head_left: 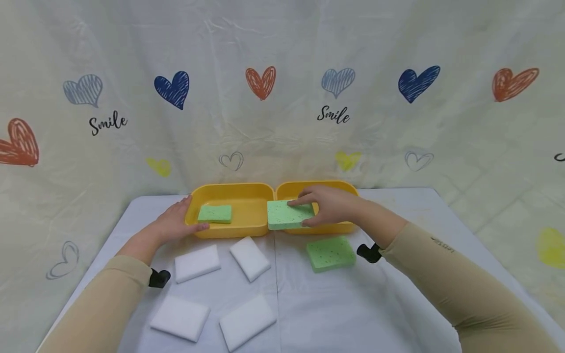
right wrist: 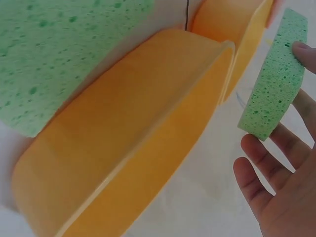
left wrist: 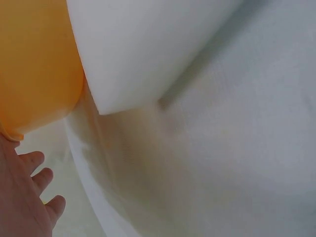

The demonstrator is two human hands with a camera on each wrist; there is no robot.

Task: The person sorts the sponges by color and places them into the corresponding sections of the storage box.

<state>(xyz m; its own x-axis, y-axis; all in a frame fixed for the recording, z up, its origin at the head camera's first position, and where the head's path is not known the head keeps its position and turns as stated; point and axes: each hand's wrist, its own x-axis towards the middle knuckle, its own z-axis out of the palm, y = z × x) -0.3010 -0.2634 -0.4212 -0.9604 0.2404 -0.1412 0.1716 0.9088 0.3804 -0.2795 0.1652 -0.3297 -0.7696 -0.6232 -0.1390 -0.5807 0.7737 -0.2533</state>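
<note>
My left hand holds the left corner of a yellow tray, thumb over the front rim and the other fingers along its outer side. Spread fingertips show beyond the tray's wall in the left wrist view. Inside that tray lies a green sponge. My right hand pinches another green sponge between thumb and fingers, raised above the second yellow tray, near where the trays meet. That sponge is tilted edge-on in the right wrist view.
A third green sponge lies on the white-covered table in front of the right tray. Several white sponge-like blocks, one of them a nearer block, lie in front of the left tray. A heart-printed sheet hangs behind.
</note>
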